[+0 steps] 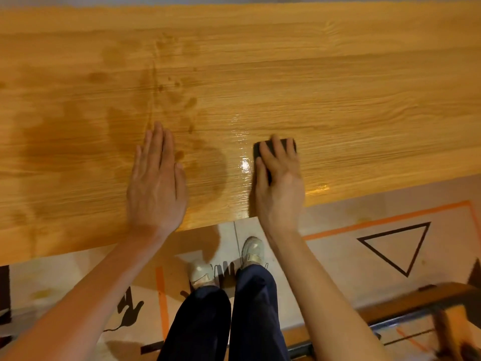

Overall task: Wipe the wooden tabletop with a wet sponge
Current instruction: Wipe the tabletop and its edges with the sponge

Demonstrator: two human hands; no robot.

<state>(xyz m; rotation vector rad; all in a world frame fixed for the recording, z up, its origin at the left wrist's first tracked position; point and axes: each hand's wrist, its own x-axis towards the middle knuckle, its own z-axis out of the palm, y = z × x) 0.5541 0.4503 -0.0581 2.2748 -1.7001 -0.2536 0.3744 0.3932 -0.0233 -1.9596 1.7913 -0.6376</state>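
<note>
Near the wet tabletop (338, 100) edge, dark sponge (260, 149) under the gripping right hand (279, 183), left hand (156, 178) flat, empty.

Warm, dimmish indoor light from overhead. Hard white glare on the wet wooden tabletop (338, 82) just beside the right hand (279, 183), w/ a smaller streak nearer the table edge. Soft shadow by the left hand (156, 183). Fingertips (275, 139) on the dark sponge (257, 149) smear w/ motion blur. Wide-angle bend curves table edges; lower-right corner is badly blurred.
</note>
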